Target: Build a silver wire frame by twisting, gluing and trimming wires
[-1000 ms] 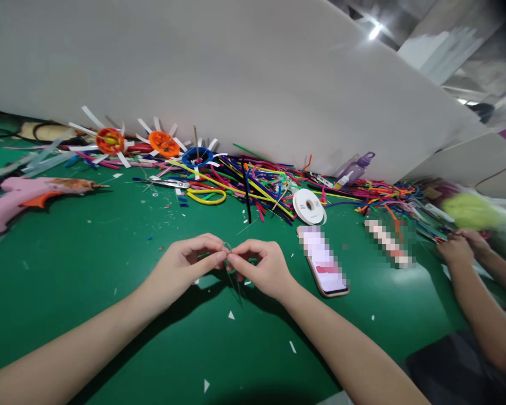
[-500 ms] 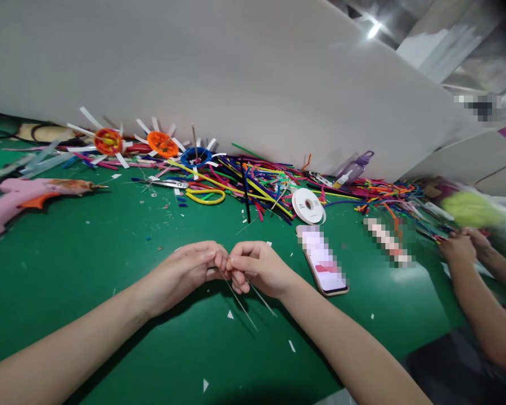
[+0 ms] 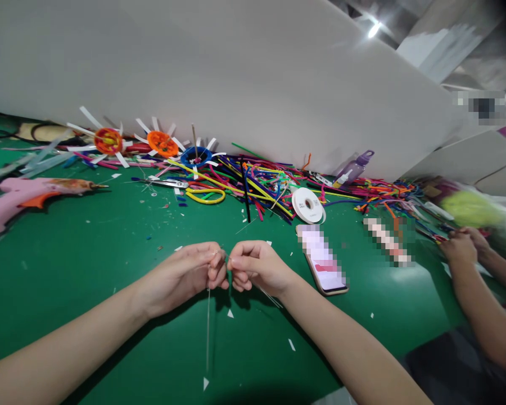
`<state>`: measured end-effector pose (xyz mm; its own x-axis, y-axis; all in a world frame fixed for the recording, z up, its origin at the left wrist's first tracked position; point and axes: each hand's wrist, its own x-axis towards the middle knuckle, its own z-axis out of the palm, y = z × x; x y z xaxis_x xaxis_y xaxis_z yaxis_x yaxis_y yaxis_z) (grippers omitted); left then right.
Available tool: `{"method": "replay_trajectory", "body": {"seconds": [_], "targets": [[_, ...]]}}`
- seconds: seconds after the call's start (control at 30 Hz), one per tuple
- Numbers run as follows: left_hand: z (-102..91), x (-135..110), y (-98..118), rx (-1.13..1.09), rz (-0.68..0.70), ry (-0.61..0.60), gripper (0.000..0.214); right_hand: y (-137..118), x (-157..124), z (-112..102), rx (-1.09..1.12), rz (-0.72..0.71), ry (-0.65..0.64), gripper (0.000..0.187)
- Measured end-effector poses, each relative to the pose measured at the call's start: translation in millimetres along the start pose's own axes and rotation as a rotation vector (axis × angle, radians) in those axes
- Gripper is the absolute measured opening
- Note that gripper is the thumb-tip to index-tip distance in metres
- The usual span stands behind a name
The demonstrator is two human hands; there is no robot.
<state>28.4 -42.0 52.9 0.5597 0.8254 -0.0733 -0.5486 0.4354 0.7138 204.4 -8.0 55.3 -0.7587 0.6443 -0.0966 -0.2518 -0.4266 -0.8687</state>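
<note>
Left hand [image 3: 189, 275] and right hand [image 3: 261, 269] pinch thin strands [image 3: 208, 329] over the green table [image 3: 164, 363]
Both sets of fingers are curled closed on them; one strand hangs below the left, others slant by the right wrist

left: open tabletop [image 3: 88, 253] | right: phone [image 3: 324, 261] blocks | ahead: pipe-cleaner pile [image 3: 265, 187]

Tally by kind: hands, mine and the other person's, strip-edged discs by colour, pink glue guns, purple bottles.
Your left hand and right hand: 2
Other person's hands: 2
Orange discs: 2
Blue disc: 1
Pink glue gun: 1
Purple bottle: 1
Total: 9
</note>
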Motion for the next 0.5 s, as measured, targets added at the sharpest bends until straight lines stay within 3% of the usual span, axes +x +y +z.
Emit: {"method": "replay_trajectory", "body": {"seconds": [0.3,0.5], "targets": [[-1.9,-0.4,-6.3,0.009,-0.097,-0.03,0.022,-1.9,-1.4,-1.0,0.139,0.113,-0.175,0.021],[-3.4,-0.6,-8.3,0.007,-0.089,0.02,0.022,-0.7,-0.9,-0.4,0.168,0.073,-0.15,0.018]]}}
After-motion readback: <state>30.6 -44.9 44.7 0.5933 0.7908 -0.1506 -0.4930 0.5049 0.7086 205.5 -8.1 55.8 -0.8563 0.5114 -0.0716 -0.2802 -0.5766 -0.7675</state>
